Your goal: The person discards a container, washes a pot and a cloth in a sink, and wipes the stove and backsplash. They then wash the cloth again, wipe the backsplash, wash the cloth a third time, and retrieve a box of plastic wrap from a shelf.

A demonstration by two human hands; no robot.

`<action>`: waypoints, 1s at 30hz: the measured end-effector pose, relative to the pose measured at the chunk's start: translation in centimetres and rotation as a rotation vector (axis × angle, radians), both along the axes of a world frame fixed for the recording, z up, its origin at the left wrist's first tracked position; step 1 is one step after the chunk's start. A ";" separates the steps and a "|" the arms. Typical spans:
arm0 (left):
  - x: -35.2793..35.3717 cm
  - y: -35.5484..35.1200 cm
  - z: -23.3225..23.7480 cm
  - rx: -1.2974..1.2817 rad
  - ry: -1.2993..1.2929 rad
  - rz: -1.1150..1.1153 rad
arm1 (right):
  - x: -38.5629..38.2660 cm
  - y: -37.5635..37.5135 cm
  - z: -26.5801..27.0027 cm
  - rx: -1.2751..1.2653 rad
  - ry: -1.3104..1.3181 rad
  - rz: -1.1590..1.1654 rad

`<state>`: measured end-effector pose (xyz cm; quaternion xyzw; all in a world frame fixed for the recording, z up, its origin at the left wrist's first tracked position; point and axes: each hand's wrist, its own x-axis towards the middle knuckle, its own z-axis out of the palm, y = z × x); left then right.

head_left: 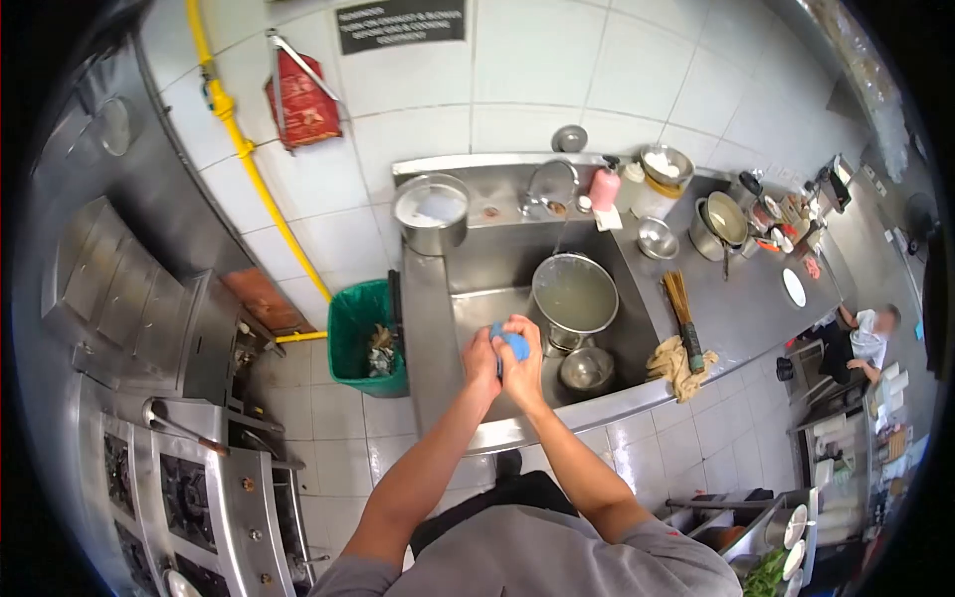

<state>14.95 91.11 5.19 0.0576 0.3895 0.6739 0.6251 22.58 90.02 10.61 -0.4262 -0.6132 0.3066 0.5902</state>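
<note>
Over the steel sink (473,310), my left hand (481,362) and my right hand (523,370) are pressed together around a blue cloth or sponge (514,343). Both hands have their fingers closed on it. Just right of them, a large round pot (575,296) of cloudy liquid sits in the sink, under the faucet (549,199). A smaller metal bowl (587,370) lies in the sink below that pot.
A lidded pot (431,214) stands on the sink's left corner, above a green bin (358,343). Rightward are a pink bottle (604,186), a stick brush (683,320), a beige rag (676,368) and a pot (718,227). A person (867,343) is at far right.
</note>
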 end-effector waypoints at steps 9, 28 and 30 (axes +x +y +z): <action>4.8 4.4 3.9 0.132 -0.290 -0.549 | 11.3 11.3 -1.1 -0.628 0.443 0.719; 7.0 9.7 -0.7 -0.283 0.692 -0.609 | 6.7 18.1 -7.0 -0.416 -0.358 0.442; 6.7 10.0 -4.8 -0.171 0.930 -0.490 | 5.8 18.1 -7.5 -0.442 -0.350 0.243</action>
